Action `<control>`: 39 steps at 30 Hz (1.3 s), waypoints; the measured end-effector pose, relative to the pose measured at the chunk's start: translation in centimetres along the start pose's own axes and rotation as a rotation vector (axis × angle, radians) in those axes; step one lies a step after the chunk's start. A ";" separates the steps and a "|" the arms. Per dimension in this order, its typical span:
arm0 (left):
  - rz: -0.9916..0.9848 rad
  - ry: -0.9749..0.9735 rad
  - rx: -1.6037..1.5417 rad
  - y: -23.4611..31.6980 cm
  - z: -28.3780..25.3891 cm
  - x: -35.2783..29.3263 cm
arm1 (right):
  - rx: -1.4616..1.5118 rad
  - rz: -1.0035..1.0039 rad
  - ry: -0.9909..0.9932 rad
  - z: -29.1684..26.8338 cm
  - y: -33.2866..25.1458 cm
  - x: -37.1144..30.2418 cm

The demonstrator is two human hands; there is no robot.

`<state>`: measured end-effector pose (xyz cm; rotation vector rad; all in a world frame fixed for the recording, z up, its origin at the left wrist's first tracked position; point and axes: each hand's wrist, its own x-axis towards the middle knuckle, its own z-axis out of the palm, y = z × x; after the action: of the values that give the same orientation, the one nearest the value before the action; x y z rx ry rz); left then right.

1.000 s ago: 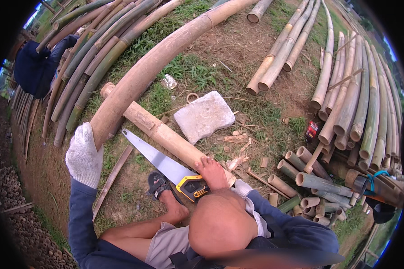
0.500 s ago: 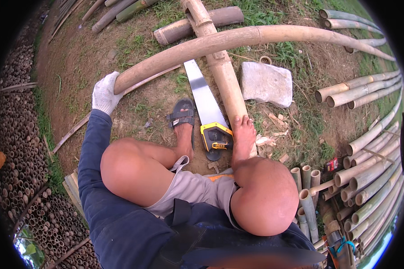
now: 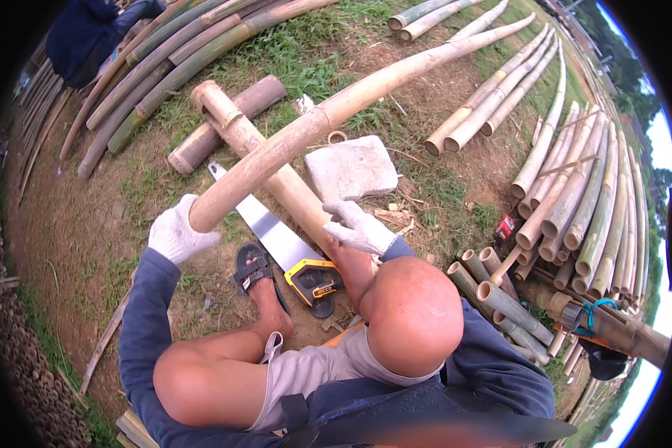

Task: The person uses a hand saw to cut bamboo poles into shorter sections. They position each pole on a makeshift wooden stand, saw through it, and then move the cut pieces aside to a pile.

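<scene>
My left hand (image 3: 181, 230), in a white knit glove, grips the near end of a long bamboo pole (image 3: 276, 153). That pole slants away to the upper right, crossing over a thicker bamboo piece (image 3: 299, 196) that leans on a short bamboo log (image 3: 196, 148). Gloved as well, my right hand (image 3: 360, 226) hovers by the lower end of the thicker piece with thumb and fingers apart, holding nothing. A handsaw (image 3: 270, 233) with a yellow and black handle lies between my feet. My bare right foot (image 3: 353, 263) rests against the thicker piece.
A pale stone block (image 3: 352, 169) sits right of the thicker piece, with wood chips beside it. Long bamboo poles (image 3: 586, 201) are stacked at the right, short upright tubes (image 3: 511, 306) nearer me. More poles (image 3: 194, 63) lie at the upper left, near another person (image 3: 89, 37).
My right hand has come into view beside the thicker bamboo piece. The view has swung to the right; my left hand still holds the pole's end.
</scene>
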<state>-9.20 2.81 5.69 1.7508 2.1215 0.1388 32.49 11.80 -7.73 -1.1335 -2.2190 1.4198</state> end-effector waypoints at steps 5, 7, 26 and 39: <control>0.108 0.421 0.246 5.7 -2.6 -6.8 | 1.026 0.180 0.135 -2.7 -5.2 3.4; 0.126 0.570 0.372 4.7 -6.0 -7.6 | 1.237 0.017 0.230 -5.5 -7.6 6.5; -0.234 0.365 0.208 -11.5 6.6 -0.3 | 0.219 0.249 -0.524 7.7 -1.8 4.6; -0.216 0.224 0.127 -14.0 7.8 0.4 | -0.612 -0.347 -0.365 16.5 2.0 3.6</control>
<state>-19.48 -1.16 -6.03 1.6250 2.5159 0.1505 21.30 4.22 -18.00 -0.5986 -3.0518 0.8747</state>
